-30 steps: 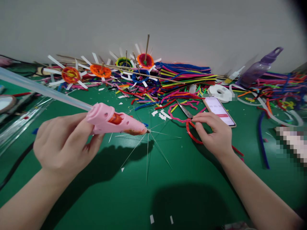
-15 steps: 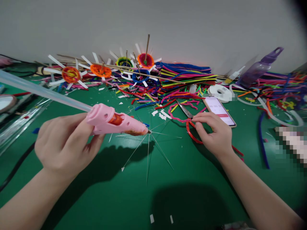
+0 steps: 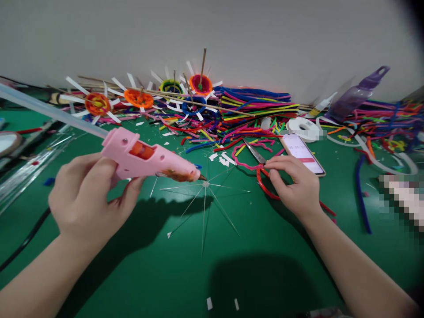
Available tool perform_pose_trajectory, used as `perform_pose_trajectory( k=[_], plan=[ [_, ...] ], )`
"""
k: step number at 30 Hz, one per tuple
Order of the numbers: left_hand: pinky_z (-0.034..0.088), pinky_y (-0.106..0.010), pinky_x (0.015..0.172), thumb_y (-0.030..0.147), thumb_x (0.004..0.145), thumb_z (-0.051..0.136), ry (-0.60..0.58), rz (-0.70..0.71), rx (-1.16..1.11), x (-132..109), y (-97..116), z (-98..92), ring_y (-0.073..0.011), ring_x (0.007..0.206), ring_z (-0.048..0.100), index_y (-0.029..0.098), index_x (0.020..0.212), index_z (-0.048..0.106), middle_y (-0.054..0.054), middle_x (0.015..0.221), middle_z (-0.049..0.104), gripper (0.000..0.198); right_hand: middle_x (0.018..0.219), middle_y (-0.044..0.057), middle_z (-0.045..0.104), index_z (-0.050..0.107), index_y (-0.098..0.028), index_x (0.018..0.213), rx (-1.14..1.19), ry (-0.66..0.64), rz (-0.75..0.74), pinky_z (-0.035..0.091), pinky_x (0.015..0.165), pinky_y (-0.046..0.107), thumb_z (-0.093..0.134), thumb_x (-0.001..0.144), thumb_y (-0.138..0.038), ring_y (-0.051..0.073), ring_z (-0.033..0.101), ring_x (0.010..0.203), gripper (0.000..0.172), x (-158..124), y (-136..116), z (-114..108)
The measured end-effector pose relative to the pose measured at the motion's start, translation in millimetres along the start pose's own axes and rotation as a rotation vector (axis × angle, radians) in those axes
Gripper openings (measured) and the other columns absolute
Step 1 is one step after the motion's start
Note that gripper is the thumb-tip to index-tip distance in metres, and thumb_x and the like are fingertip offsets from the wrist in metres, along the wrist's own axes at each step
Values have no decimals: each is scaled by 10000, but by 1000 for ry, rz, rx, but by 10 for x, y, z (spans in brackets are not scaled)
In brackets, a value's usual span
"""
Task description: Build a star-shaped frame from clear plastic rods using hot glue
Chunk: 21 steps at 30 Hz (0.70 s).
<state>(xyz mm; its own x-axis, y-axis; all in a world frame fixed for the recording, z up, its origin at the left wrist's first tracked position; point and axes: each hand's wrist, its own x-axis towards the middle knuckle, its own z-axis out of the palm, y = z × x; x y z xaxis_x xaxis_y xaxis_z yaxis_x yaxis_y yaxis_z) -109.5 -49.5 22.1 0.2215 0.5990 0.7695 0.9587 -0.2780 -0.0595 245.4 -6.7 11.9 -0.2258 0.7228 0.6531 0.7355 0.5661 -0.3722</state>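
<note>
My left hand (image 3: 88, 194) is wrapped round a pink hot glue gun (image 3: 149, 157), with a long clear glue stick (image 3: 56, 112) projecting from its back. The gun's nozzle points right, just above and left of the hub of a starburst of thin clear strands (image 3: 212, 201) on the table. A small whitish blob (image 3: 205, 183) sits at that hub. My right hand (image 3: 294, 185) is closed, its thumb and fingertips pinching the end of a wavy pink pipe cleaner (image 3: 243, 164). Partly beneath that hand lie scissors (image 3: 254, 152) with red handles.
Bowl-shaped pipe-cleaner pieces with white strips (image 3: 98, 104) stand along the wall. Bundled pipe cleaners (image 3: 258, 104), a phone (image 3: 303, 152), a white tape roll (image 3: 303, 128) and a purple bottle (image 3: 354, 97) are behind and right. Paper scraps (image 3: 223, 161) lie mid-table. A black cable (image 3: 26, 236) runs left.
My left hand has drawn the glue gun slightly left and tilted its back end up, so the nozzle has come off the hub and the whitish blob shows. My right hand stays almost still.
</note>
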Motion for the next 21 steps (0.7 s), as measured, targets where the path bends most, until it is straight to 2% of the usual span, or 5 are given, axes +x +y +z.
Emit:
perform_pose_trajectory(
  k=[4, 6, 13, 17, 21],
  plan=[
    [342, -281, 553, 287, 692, 666, 76, 0, -61, 61, -15, 51, -171, 699, 482, 200, 734, 438, 9, 659, 362, 248, 912, 40, 675, 655, -216, 852, 1, 4, 4, 502, 821, 339, 566, 790, -106, 176, 635, 874, 154, -7, -5, 3],
    [329, -268, 566, 285, 693, 673, 54, -22, -65, 76, -23, 72, -161, 678, 438, 191, 787, 462, 12, 657, 332, 250, 914, 43, 675, 657, -211, 855, -2, 0, 6, 502, 823, 335, 569, 788, -106, 174, 635, 875, 152, -8, -7, 2],
    [356, -252, 619, 388, 730, 658, -25, -117, -32, 54, -83, 123, -160, 690, 442, 156, 1049, 502, 11, 689, 358, 425, 913, 48, 674, 660, -199, 854, 9, -10, 4, 499, 828, 321, 572, 787, -99, 170, 633, 881, 149, -5, 9, -2],
    [371, -263, 651, 457, 727, 649, -54, -145, -16, 46, -100, 165, -163, 704, 445, 145, 1075, 504, 5, 717, 365, 489, 914, 50, 674, 661, -196, 856, 11, -9, 6, 498, 834, 320, 571, 788, -97, 169, 633, 885, 151, -13, 13, 5],
    [350, -256, 621, 479, 740, 628, -93, -153, -41, 49, -70, 186, -157, 685, 423, 147, 1050, 503, 4, 719, 361, 471, 913, 46, 677, 662, -203, 853, 10, -8, 7, 504, 825, 325, 570, 788, -103, 173, 636, 877, 151, -13, 1, 7]
  ],
)
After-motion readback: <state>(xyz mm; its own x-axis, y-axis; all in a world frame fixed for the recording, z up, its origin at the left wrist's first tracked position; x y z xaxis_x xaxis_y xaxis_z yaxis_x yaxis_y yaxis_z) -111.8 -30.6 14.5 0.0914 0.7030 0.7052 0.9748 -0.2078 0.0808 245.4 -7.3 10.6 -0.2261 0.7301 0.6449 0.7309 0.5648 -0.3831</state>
